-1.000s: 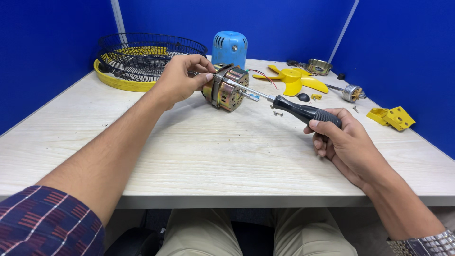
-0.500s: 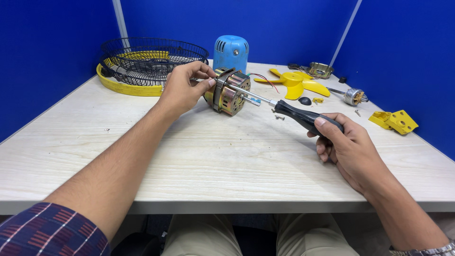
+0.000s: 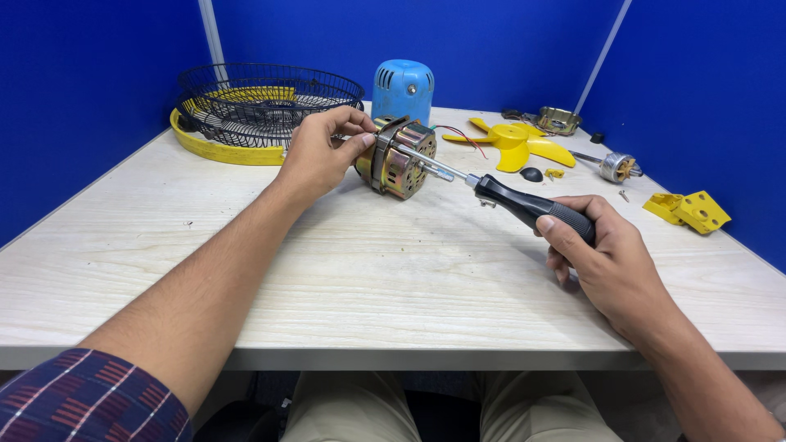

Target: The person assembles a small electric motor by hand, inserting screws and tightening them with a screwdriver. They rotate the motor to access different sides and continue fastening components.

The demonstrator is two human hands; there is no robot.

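We hold a round, brass-and-steel fan motor with exposed copper windings (image 3: 399, 158) on its side on the pale wood-grain table (image 3: 344, 270), our left hand (image 3: 321, 155) clasped over its back end, fingers curled round the rim. Our right hand (image 3: 602, 260) is wrapped around the black rubber-handled screwdriver (image 3: 524, 205), whose steel shank runs up and away from that hand to meet the motor's front face beside the shaft. To do this well, we judge, the driver should stay in line with the screw, pressed in firmly before any turn, while the left hand keeps the casing from rolling. The motor's long axis lies nearly level, its shaft pointing toward the right hand and slightly nearer us; the screwdriver lies along almost the same line. Beyond the left hand rests a black wire fan guard with a yellow rim (image 3: 246, 115), and just past the motor stands a blue domed plastic housing (image 3: 403, 88). Beyond the right hand lie a yellow plastic fan blade (image 3: 516, 141), a small metal motor part (image 3: 616, 167) and a yellow plastic bracket (image 3: 692, 210).
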